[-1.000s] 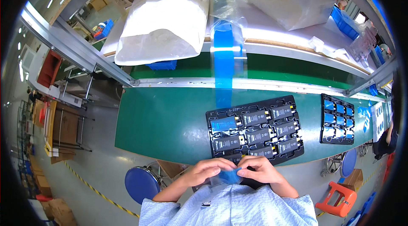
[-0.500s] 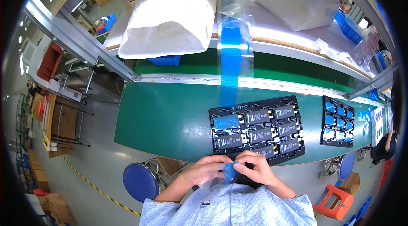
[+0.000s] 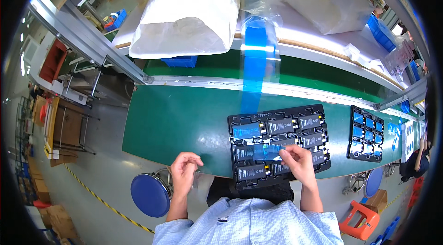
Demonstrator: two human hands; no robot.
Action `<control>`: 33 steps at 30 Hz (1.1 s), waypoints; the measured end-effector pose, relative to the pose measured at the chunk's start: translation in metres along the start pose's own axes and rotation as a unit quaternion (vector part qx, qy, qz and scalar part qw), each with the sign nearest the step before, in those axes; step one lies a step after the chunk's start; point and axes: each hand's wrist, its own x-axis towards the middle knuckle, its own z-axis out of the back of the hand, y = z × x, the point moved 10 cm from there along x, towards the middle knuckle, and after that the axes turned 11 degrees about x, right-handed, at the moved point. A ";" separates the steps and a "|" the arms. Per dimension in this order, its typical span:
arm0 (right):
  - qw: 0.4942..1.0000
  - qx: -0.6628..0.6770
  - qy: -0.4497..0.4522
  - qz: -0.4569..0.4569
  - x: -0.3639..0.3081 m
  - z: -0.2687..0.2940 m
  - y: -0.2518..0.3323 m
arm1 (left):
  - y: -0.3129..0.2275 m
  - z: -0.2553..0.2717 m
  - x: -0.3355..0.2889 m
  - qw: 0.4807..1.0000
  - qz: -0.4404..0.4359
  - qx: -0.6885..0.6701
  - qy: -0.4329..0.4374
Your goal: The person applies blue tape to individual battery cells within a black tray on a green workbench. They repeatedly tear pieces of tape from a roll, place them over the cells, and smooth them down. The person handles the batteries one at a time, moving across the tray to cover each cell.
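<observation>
Pinching blue film [image 3: 267, 153] with right hand [image 3: 299, 160] over batteries [image 3: 280, 126] in black tray [image 3: 240, 120]. Left hand [image 3: 185, 166] near green table [image 3: 170, 120] edge, fingers loosely curled; can't tell if it grips anything.

left hand [image 3: 184, 169] drawn aside, blue film [image 3: 266, 152] now over tray [image 3: 258, 118]

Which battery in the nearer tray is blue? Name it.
The far row's leftmost battery: blue face, whereas the others look dark wherever the right hand and blue film leave them visible.
</observation>
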 end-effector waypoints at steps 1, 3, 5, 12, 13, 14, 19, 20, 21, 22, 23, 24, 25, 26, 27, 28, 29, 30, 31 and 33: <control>1.000 0.005 0.016 -0.024 0.005 -0.005 -0.006 | -0.001 0.004 -0.002 0.999 0.008 0.049 0.000; 0.997 0.019 0.048 -0.048 0.013 -0.017 -0.021 | -0.013 -0.014 -0.003 0.986 -0.032 0.161 0.037; 0.997 -0.016 0.065 -0.046 0.019 -0.028 -0.034 | -0.034 -0.040 -0.004 0.960 -0.072 0.267 0.052; 0.994 -0.067 0.064 -0.051 0.026 -0.043 -0.035 | -0.036 -0.085 -0.009 0.900 -0.207 0.377 0.073; 0.993 -0.075 0.066 -0.054 0.025 -0.044 -0.035 | -0.036 -0.086 -0.009 0.899 -0.206 0.379 0.074; 0.992 -0.084 0.068 -0.057 0.025 -0.045 -0.035 | -0.036 -0.086 -0.008 0.898 -0.206 0.380 0.075; 0.991 -0.103 0.062 -0.051 0.025 -0.047 -0.033 | -0.035 -0.086 -0.008 0.895 -0.206 0.388 0.079; 0.991 -0.107 0.061 -0.050 0.025 -0.047 -0.033 | -0.035 -0.086 -0.008 0.895 -0.207 0.388 0.078; 0.991 -0.109 0.062 -0.050 0.025 -0.047 -0.034 | -0.035 -0.086 -0.008 0.895 -0.207 0.388 0.077; 0.991 -0.110 0.062 -0.050 0.025 -0.047 -0.034 | -0.035 -0.086 -0.008 0.895 -0.207 0.388 0.077; 0.990 -0.112 0.063 -0.050 0.025 -0.047 -0.034 | -0.033 -0.087 -0.008 0.894 -0.206 0.390 0.081; 0.990 -0.112 0.063 -0.051 0.025 -0.047 -0.035 | -0.032 -0.087 -0.009 0.893 -0.205 0.392 0.086; 0.990 -0.112 0.063 -0.051 0.025 -0.047 -0.035 | -0.031 -0.088 -0.009 0.892 -0.204 0.394 0.091; 0.990 -0.113 0.063 -0.052 0.026 -0.047 -0.036 | -0.031 -0.088 -0.009 0.891 -0.207 0.395 0.091; 0.990 -0.113 0.062 -0.051 0.026 -0.047 -0.035 | -0.032 -0.088 -0.009 0.889 -0.210 0.396 0.090; 0.990 -0.113 0.060 -0.050 0.025 -0.047 -0.035 | -0.032 -0.088 -0.009 0.888 -0.212 0.398 0.090; 0.991 -0.114 0.058 -0.050 0.025 -0.047 -0.034 | -0.034 -0.088 -0.008 0.887 -0.216 0.399 0.086; 0.990 -0.115 0.058 -0.050 0.025 -0.048 -0.033 | -0.038 -0.089 -0.007 0.886 -0.219 0.401 0.083; 0.990 -0.117 0.058 -0.050 0.025 -0.048 -0.032 | -0.040 -0.089 -0.007 0.885 -0.222 0.402 0.080; 0.990 -0.119 0.058 -0.049 0.025 -0.048 -0.031 | -0.041 -0.092 -0.008 0.877 -0.239 0.410 0.081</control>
